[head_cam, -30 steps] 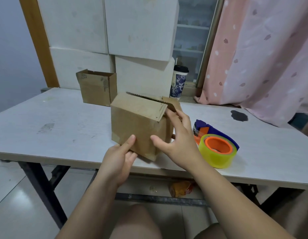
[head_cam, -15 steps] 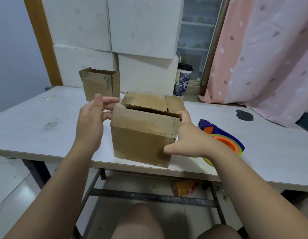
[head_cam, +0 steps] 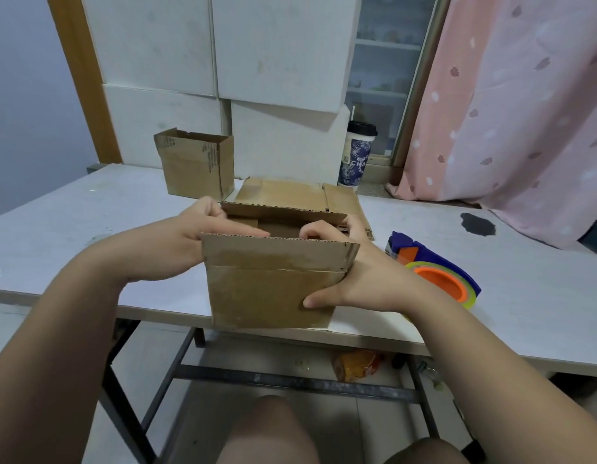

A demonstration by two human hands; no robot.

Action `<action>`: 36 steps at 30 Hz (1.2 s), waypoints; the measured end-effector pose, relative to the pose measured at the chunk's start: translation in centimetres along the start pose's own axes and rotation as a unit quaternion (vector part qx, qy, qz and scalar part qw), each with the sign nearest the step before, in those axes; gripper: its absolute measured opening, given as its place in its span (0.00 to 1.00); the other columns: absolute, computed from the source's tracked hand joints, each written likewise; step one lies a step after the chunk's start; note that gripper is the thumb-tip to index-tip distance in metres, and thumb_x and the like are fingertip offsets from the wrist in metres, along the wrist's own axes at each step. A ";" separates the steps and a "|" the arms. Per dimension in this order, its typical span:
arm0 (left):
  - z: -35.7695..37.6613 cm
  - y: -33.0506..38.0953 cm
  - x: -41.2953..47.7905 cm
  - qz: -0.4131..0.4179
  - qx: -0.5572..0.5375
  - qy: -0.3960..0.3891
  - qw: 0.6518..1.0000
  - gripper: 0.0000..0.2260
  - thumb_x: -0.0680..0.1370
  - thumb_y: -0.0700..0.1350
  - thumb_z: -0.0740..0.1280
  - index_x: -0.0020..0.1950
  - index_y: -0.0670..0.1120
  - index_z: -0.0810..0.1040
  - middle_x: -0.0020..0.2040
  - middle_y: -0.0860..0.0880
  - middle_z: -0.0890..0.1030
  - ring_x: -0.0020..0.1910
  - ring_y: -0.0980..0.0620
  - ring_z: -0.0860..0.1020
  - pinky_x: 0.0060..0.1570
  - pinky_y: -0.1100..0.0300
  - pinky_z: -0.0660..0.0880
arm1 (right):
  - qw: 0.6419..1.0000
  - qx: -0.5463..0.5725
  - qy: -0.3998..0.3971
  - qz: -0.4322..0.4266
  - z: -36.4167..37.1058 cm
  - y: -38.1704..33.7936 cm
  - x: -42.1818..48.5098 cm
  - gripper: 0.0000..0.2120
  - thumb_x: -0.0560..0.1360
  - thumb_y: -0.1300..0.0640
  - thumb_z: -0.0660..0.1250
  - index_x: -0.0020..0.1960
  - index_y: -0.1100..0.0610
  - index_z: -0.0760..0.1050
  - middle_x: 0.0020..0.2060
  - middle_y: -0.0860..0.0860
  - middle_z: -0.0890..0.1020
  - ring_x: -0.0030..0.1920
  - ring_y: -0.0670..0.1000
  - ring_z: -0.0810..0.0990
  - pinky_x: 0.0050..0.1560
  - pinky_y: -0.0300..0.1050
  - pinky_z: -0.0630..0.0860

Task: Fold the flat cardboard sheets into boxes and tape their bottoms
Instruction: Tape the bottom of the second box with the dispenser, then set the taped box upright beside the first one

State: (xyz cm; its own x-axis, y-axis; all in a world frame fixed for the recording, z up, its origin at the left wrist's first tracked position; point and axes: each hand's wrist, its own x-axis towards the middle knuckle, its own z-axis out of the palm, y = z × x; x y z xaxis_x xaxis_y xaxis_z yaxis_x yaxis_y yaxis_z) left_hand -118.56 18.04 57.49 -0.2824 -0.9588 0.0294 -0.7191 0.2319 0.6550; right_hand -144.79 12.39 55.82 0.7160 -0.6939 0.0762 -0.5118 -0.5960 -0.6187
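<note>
One folded box (head_cam: 198, 165) is stood behind. The near box (head_cam: 270, 289) is gripped by the right hand (head_cam: 354, 279), its flap (head_cam: 245, 223) pressed in by the flat left hand (head_cam: 193, 239). Taping is left.

A lidded cup (head_cam: 355, 155) (blue-patterned) stands near a pink curtain (head_cam: 524, 112).

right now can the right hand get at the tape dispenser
Probably yes. The tape dispenser lies on the table just right of the right hand, with nothing between them. But that hand grips the right side of the box, so it would have to let go first.
</note>
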 end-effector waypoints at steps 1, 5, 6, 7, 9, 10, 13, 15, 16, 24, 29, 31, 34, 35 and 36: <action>-0.1 0.1 0.0 0.002 -0.003 -0.002 1.000 0.10 0.71 0.61 0.60 0.50 0.74 0.75 0.45 0.57 0.64 0.46 0.62 0.66 0.47 0.67 0.67 | 1.000 0.000 -0.001 0.000 -0.1 0.1 0.1 0.29 0.66 0.48 0.78 0.55 0.31 0.62 0.58 0.39 0.52 0.73 0.53 0.50 0.60 0.43 0.61; 0.3 -0.4 0.6 0.019 -0.037 0.017 0.999 0.12 0.72 0.65 0.56 0.49 0.68 0.77 0.43 0.60 0.65 0.46 0.65 0.67 0.49 0.65 0.65 | 1.000 0.004 -0.001 0.005 0.0 0.2 0.1 0.29 0.65 0.48 0.78 0.54 0.29 0.63 0.64 0.39 0.51 0.74 0.51 0.47 0.60 0.42 0.59; 0.5 -0.8 0.6 0.034 -0.037 0.032 0.998 0.13 0.73 0.66 0.55 0.50 0.67 0.76 0.45 0.59 0.65 0.48 0.64 0.67 0.50 0.66 0.66 | 1.000 0.005 0.000 0.004 0.1 0.2 0.1 0.29 0.65 0.48 0.78 0.54 0.30 0.63 0.64 0.39 0.51 0.74 0.50 0.47 0.60 0.42 0.59; 0.7 -1.1 0.6 0.052 -0.049 0.051 0.996 0.12 0.74 0.67 0.56 0.51 0.66 0.75 0.47 0.57 0.66 0.48 0.62 0.68 0.49 0.67 0.66 | 1.000 0.005 -0.001 0.003 0.1 0.2 0.1 0.29 0.65 0.48 0.78 0.54 0.31 0.64 0.64 0.39 0.51 0.74 0.49 0.46 0.60 0.43 0.59; 0.9 -1.6 0.3 0.087 -0.117 0.083 0.986 0.12 0.71 0.66 0.60 0.50 0.64 0.72 0.48 0.51 0.68 0.47 0.57 0.70 0.48 0.66 0.70 | 1.000 0.007 -0.002 0.009 0.0 0.2 0.3 0.29 0.65 0.49 0.78 0.55 0.32 0.64 0.67 0.41 0.51 0.75 0.52 0.46 0.62 0.45 0.61; 1.0 -1.8 0.1 0.098 -0.169 0.097 0.976 0.13 0.70 0.66 0.62 0.49 0.62 0.72 0.48 0.48 0.69 0.46 0.54 0.71 0.46 0.64 0.72 | 1.000 0.009 -0.002 0.013 -0.1 0.2 0.3 0.29 0.65 0.49 0.79 0.55 0.32 0.64 0.69 0.43 0.50 0.75 0.53 0.48 0.63 0.46 0.62; 1.6 -2.3 0.3 0.107 -0.312 0.155 0.931 0.09 0.70 0.61 0.64 0.45 0.59 0.73 0.46 0.45 0.69 0.43 0.49 0.71 0.38 0.63 0.75 | 1.000 0.030 0.005 -0.004 -0.3 0.3 0.5 0.32 0.64 0.52 0.79 0.57 0.33 0.63 0.68 0.46 0.57 0.74 0.52 0.53 0.65 0.47 0.67; 2.2 -2.5 0.5 0.119 -0.374 0.197 0.898 0.04 0.71 0.54 0.61 0.43 0.57 0.74 0.45 0.44 0.67 0.42 0.45 0.68 0.35 0.61 0.74 | 0.998 0.057 0.014 -0.023 -0.4 0.5 0.7 0.35 0.65 0.53 0.79 0.59 0.35 0.61 0.64 0.43 0.63 0.69 0.44 0.62 0.61 0.39 0.70; 2.5 -2.6 0.6 0.127 -0.397 0.214 0.883 0.04 0.71 0.51 0.60 0.42 0.56 0.75 0.44 0.43 0.67 0.41 0.45 0.68 0.34 0.61 0.73 | 0.997 0.072 0.020 -0.023 -0.3 0.6 0.8 0.36 0.65 0.54 0.79 0.59 0.34 0.59 0.62 0.40 0.63 0.65 0.38 0.65 0.57 0.32 0.71; 3.2 -3.1 0.6 0.072 -0.389 0.497 0.772 0.06 0.75 0.48 0.62 0.49 0.57 0.74 0.37 0.55 0.79 0.38 0.56 0.79 0.35 0.62 0.78 | 0.979 0.127 0.156 -0.030 3.3 0.0 2.4 0.44 0.63 0.48 0.79 0.63 0.28 0.51 0.65 0.39 0.69 0.64 0.47 0.73 0.66 0.54 0.72; 2.1 -4.6 -0.3 -0.001 -0.283 0.664 0.692 0.06 0.75 0.51 0.67 0.38 0.59 0.78 0.37 0.58 0.79 0.38 0.57 0.78 0.46 0.54 0.80 | 0.969 0.149 0.196 -0.013 8.1 -1.2 5.2 0.55 0.67 0.48 0.77 0.69 0.25 0.36 0.73 0.43 0.64 0.69 0.41 0.64 0.69 0.46 0.65; 1.7 -5.3 -0.4 -0.010 -0.267 0.686 0.676 0.05 0.75 0.52 0.66 0.38 0.58 0.77 0.36 0.60 0.79 0.37 0.60 0.78 0.45 0.55 0.80 | 0.968 0.160 0.191 0.011 9.8 -1.3 6.6 0.55 0.68 0.50 0.76 0.71 0.28 0.35 0.73 0.43 0.64 0.70 0.45 0.66 0.71 0.49 0.65; 1.2 -6.3 -0.7 -0.001 -0.100 0.705 0.702 0.07 0.78 0.54 0.61 0.42 0.54 0.70 0.35 0.66 0.77 0.37 0.64 0.79 0.40 0.64 0.79 | 0.962 0.189 0.196 0.028 11.5 -1.9 8.9 0.53 0.70 0.56 0.75 0.71 0.30 0.36 0.73 0.44 0.64 0.70 0.49 0.68 0.71 0.55 0.67; 1.2 -6.7 -0.7 0.007 -0.055 0.691 0.721 0.09 0.80 0.55 0.58 0.44 0.53 0.69 0.36 0.66 0.76 0.38 0.65 0.79 0.38 0.67 0.77 | 0.959 0.197 0.200 0.029 11.9 -2.2 9.6 0.53 0.71 0.58 0.74 0.71 0.29 0.36 0.73 0.44 0.64 0.69 0.49 0.69 0.70 0.55 0.67; 1.2 -7.1 -0.8 0.012 -0.027 0.676 0.736 0.11 0.81 0.57 0.54 0.45 0.52 0.68 0.37 0.66 0.76 0.38 0.67 0.78 0.38 0.69 0.75 | 0.958 0.199 0.202 0.031 12.1 -2.4 10.4 0.53 0.71 0.59 0.73 0.71 0.29 0.37 0.72 0.45 0.65 0.69 0.49 0.70 0.70 0.55 0.68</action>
State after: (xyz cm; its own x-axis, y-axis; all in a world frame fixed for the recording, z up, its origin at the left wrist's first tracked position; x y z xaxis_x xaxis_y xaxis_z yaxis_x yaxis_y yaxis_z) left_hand -113.98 17.34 51.90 0.6220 -0.2491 0.7423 -0.6880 0.2787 0.6701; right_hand -130.35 11.54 48.62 0.4074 -0.8706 0.2759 -0.2675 -0.4026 -0.8754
